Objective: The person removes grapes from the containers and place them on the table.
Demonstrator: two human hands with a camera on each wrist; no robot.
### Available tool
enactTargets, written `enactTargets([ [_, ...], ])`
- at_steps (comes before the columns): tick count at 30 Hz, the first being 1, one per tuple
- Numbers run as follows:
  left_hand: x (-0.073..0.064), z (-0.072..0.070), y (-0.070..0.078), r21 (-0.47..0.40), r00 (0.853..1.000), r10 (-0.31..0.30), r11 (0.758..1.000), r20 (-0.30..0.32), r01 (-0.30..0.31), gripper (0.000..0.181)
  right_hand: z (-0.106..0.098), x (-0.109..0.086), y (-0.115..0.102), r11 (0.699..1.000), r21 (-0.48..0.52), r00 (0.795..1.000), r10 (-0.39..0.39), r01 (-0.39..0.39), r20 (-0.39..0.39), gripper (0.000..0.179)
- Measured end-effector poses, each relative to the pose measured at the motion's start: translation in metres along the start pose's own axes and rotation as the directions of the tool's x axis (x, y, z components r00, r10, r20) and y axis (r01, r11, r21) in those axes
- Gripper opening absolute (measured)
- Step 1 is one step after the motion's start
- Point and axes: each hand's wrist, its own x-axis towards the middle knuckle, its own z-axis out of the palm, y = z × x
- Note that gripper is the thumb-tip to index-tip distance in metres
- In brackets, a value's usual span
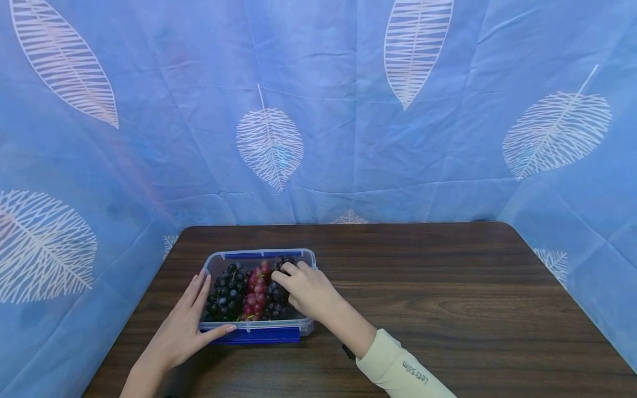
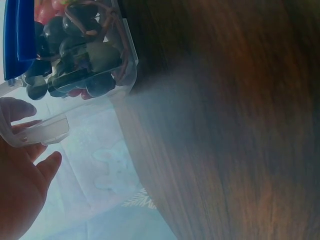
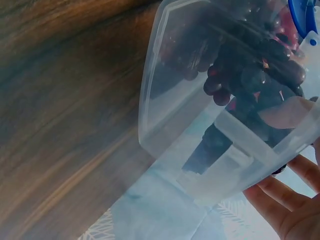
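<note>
A clear plastic box (image 1: pixel 306 328) stood on the left part of the brown wood-grain desk (image 1: pixel 448 287), with its top uncovered. Three bunches lay in it side by side: black grapes (image 1: pixel 226 293) at the left, red grapes (image 1: pixel 257 290) in the middle and purple grapes (image 1: pixel 276 301) at the right. One blue clip (image 1: pixel 273 335) hung along the near side of the box, and another blue clip (image 1: pixel 244 255) ran along the far side.

The left hand (image 1: pixel 181 329) was spread about the near left corner of the box, its thumb on the near rim and its straight fingers along the left rim; these fingers were loose rather than clenched. In the left wrist view, brown stems showed among the black grapes through the clear wall.

The right hand (image 1: pixel 308 290) reached over the right side of the box, its bent fingers above the purple grapes. In the right wrist view its thumb showed through the wall beside those grapes; whether the fingers grasped any of them could not be told. A black band (image 1: pixel 348 352) circled that wrist, just beyond a pale sleeve (image 1: pixel 385 359) with dark lettering.

Behind the desk hung a blue cloth (image 1: pixel 323 138) with white leaf shapes.
</note>
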Motion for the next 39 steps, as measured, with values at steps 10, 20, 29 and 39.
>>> enactTargets([
  [10,0.001,0.000,0.000,-0.002,1.000,-0.008,1.000,0.007,0.008,0.120,-0.004,-0.002,0.005,0.999,-0.020,0.995,-0.046,0.045,-0.087,0.040],
  [20,0.000,0.001,-0.001,0.007,1.000,0.000,1.000,0.005,0.000,0.120,-0.010,-0.003,0.006,0.997,-0.043,0.994,-0.064,0.060,-0.092,0.034],
  [29,0.000,0.001,-0.001,0.006,1.000,-0.002,1.000,0.009,0.002,0.120,-0.016,-0.008,0.010,0.997,0.026,0.983,-0.063,0.069,-0.171,0.031],
  [39,0.001,0.002,-0.002,0.004,1.000,-0.004,1.000,0.013,0.004,0.120,-0.025,-0.009,0.015,0.995,0.057,0.968,-0.070,0.086,-0.240,0.032],
])
